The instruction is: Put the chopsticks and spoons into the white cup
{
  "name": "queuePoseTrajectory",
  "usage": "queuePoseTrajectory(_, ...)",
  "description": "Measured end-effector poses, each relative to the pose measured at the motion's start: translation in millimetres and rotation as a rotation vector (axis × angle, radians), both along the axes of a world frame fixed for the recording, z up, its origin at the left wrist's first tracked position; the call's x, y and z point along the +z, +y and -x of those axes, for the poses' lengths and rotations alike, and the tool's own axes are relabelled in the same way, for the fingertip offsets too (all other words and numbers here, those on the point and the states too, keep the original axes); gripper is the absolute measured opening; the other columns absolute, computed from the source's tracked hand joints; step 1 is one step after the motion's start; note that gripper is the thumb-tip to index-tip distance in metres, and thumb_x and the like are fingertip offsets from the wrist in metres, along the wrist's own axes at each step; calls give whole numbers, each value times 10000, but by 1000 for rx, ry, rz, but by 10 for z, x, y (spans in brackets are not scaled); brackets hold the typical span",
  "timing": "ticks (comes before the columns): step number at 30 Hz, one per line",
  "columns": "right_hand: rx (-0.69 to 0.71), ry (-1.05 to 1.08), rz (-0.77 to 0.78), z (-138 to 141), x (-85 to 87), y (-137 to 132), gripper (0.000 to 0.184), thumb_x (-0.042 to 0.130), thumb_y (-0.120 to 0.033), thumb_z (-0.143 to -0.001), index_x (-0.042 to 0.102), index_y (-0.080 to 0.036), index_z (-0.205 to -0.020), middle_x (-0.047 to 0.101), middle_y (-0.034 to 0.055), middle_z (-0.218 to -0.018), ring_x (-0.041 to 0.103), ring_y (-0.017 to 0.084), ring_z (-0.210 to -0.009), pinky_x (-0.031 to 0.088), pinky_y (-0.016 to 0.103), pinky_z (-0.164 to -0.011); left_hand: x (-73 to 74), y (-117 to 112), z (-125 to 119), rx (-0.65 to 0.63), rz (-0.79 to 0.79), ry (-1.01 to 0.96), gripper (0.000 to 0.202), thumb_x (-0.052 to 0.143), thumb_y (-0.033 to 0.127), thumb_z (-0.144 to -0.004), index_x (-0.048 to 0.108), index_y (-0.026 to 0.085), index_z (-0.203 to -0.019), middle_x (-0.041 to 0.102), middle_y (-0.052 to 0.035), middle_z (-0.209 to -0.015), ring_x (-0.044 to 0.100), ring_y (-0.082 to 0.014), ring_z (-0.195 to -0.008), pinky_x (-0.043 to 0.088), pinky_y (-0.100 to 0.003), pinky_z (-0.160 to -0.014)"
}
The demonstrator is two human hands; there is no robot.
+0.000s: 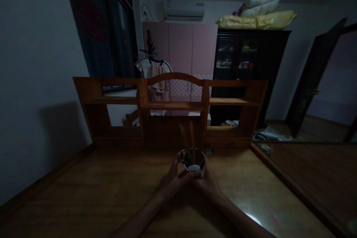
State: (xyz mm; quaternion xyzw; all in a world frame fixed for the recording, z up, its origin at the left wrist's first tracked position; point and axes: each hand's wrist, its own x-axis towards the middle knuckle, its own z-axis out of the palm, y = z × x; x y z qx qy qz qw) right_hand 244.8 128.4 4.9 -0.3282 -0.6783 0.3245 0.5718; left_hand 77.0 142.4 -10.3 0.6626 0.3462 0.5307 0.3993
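The left hand (pixel 176 179) and right hand (pixel 208 181) half-curl around the cup (pixel 200 172), on or just above the table (pixel 111 186), where a sharp tilt could spill its tall chopsticks (pixel 192 142) and outward-leaning spoon (pixel 209 151).

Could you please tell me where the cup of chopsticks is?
In the head view, the cup is held between the left hand and the right hand, below and slightly right of centre, in front of the wooden shelf.

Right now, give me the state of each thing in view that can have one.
Cup: held, mouth up
Chopsticks: leaning in the cup
Spoon: bowl-end up, leaning
Left hand: holding the cup
Right hand: holding the cup
Pink wardrobe: shut
Door: open
Clothes: hanging
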Motion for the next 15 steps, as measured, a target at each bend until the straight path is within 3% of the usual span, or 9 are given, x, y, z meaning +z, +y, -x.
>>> queuePoseTrajectory(6,76,7,-9,30,-35,11,699,722,-179,-707,399,-241,-1323,583,80,-1247,580,252,-1108,481,395,-939,102,-88,-7,16,59,48,783,679,403,-775,276,308,-1440,425,-60,-1453,376,-303,-1333,259,-470,-1122)
queuePoseTrajectory(10,36,-27,-12,12,-37,4,749,723,-169,-697,366,-240,-1352,587,84,-1245,581,258,-1108,481,398,-936,111,-91,-3,12,35,77,763,661,392,-792,271,293,-1440,426,-66,-1450,393,-293,-1321,274,-456,-1117)
queuePoseTrajectory(15,-11,-95,-23,-15,-53,-15,710,727,-217,-695,406,-239,-1328,596,87,-1220,588,277,-1089,482,426,-933,109,-91,-1,-102,32,53,849,713,363,-737,261,268,-1449,473,-93,-1411,457,-317,-1270,342,-451,-1078)
